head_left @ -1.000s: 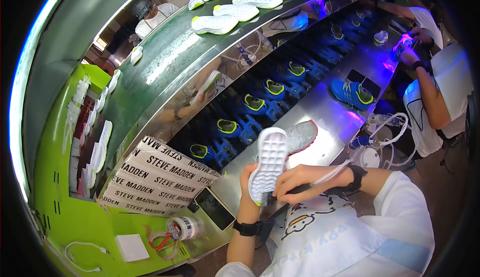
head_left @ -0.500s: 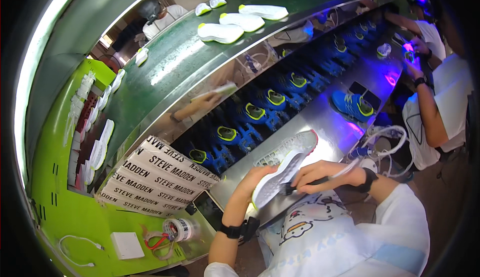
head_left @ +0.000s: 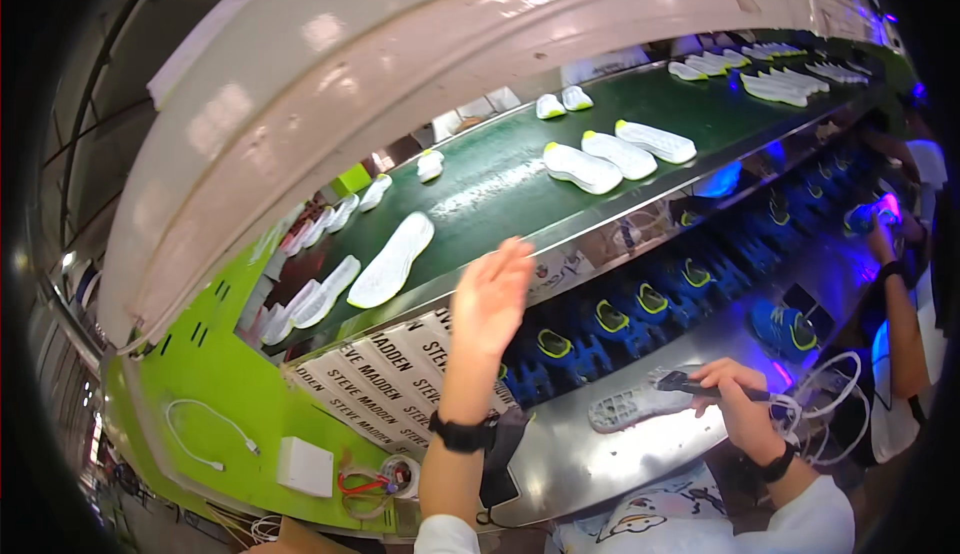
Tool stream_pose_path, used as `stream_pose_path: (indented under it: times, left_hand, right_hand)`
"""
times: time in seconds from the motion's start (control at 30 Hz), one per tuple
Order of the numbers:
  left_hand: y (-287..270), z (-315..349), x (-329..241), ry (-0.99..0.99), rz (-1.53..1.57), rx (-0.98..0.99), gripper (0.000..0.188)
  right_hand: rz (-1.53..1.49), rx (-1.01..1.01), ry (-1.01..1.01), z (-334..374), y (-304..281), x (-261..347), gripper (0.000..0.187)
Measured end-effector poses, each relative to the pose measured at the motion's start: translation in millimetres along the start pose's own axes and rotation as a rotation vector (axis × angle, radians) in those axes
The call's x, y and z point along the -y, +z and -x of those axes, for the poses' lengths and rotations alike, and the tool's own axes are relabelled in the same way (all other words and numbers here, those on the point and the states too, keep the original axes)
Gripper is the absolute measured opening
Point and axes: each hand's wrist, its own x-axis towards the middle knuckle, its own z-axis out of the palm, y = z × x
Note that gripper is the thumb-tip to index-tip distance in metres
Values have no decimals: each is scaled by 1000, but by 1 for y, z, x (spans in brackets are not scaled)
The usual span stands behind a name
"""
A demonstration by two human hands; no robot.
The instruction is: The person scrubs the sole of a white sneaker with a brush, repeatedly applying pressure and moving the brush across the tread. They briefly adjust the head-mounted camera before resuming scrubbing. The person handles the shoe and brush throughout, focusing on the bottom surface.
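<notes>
My left hand (head_left: 493, 294) is raised at the near edge of the green conveyor belt (head_left: 470, 214), fingers stretched out and nothing in it. Left of it, a white shoe sole (head_left: 393, 260) lies on the belt. My right hand (head_left: 740, 409) is closed around a slim black brush-like tool (head_left: 688, 384), with white tubing (head_left: 835, 379) running close by. Under the tool's tip a grey, see-through sole (head_left: 635, 412) rests on the metal ledge (head_left: 570, 464).
Blue shoes (head_left: 612, 316) stand in a row on a dark lower track. More white soles (head_left: 620, 157) ride the belt. A printed carton (head_left: 385, 379), a white box (head_left: 305, 467) and a tape roll (head_left: 402, 476) are at left. A co-worker's arm (head_left: 900, 324) is at right.
The white sole has left my left hand and lies on the belt. That hand has risen and opened. My right hand has shifted right with the tool, and the view has tilted up.
</notes>
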Motion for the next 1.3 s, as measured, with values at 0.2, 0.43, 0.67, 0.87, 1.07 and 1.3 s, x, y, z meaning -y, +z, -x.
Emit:
stream_pose_path:
  times: [0.2, 0.43, 0.67, 0.87, 1.07, 1.3]
  left_hand:
    - [52, -152, 19, -21, -1865, -496, 43]
    - [-23, -211, -19, 199, -2019, -600, 35]
    - [37, -8, 72, 165, -933, -161, 45]
    - [-106, 149, 189, -211, -53, -372, 61]
    - [-146, 180, 250, -115, 88, -382, 50]
    - [-121, 156, 240, -50, 630, -354, 52]
  right_hand:
    - [-111, -214, 103, 3, 4, -1, 25]
    - [-164, -183, 294, 12, 3, -4, 23]
    - [-161, -287, 207, 15, -32, 5, 22]
    - [63, 303, 511, 14, 13, -22, 27]
    - [525, 386, -98, 41, 27, -77, 23]
    - [414, 533, 101, 33, 33, -61, 19]
